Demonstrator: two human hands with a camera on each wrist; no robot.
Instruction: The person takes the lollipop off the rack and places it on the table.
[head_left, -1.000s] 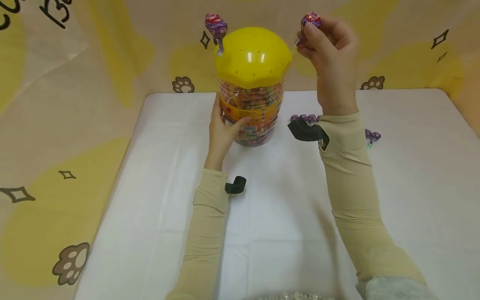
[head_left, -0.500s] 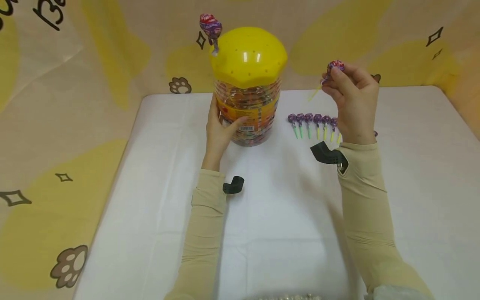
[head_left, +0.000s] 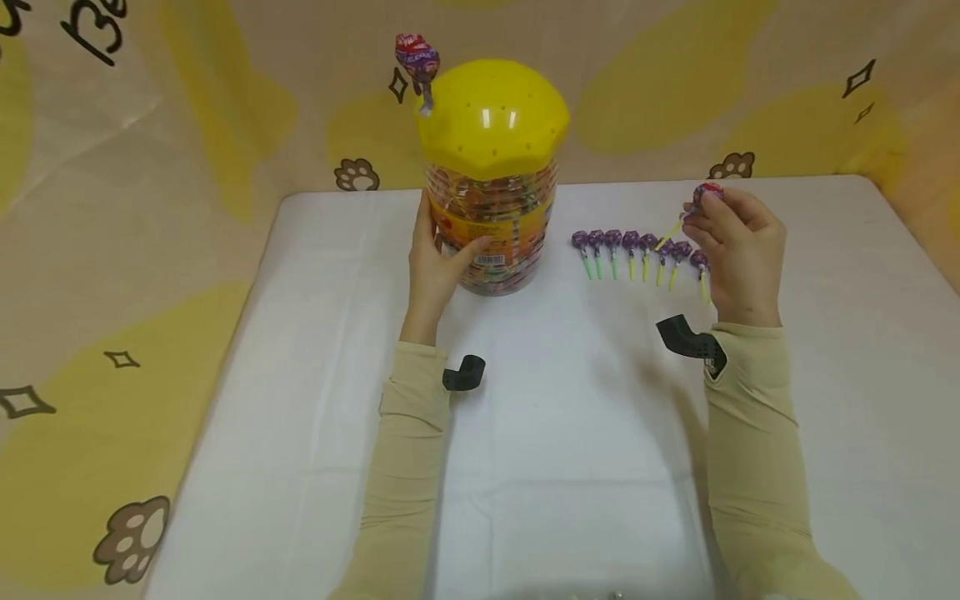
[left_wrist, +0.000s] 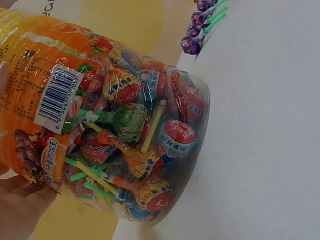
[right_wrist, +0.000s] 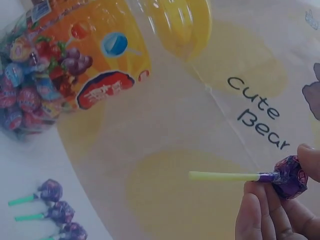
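Observation:
A clear plastic jar [head_left: 517, 229] with an orange label and a yellow domed lid [head_left: 495, 117] stands on the table, full of wrapped lollipops [left_wrist: 177, 137]. My left hand [head_left: 435, 275] grips the jar's lower left side, thumb across the label. A purple-and-red lollipop [head_left: 417, 60] sticks up from the lid's left edge. My right hand [head_left: 742, 254] pinches another purple lollipop [right_wrist: 291, 177] by its wrapped head, the yellow stick [right_wrist: 222, 176] pointing left. This hand is above the right end of a row of purple lollipops [head_left: 632, 242], partly covering it.
The lollipops in the row lie side by side right of the jar, green and yellow sticks toward me. A white cloth covers the table [head_left: 570, 417]. Behind it hangs a yellow-patterned backdrop [head_left: 660, 92] with paw prints and lettering.
My right hand has moved from beside the lid, down and right to the row, carrying the lollipop. More of the row now shows. My left hand keeps its grip on the jar.

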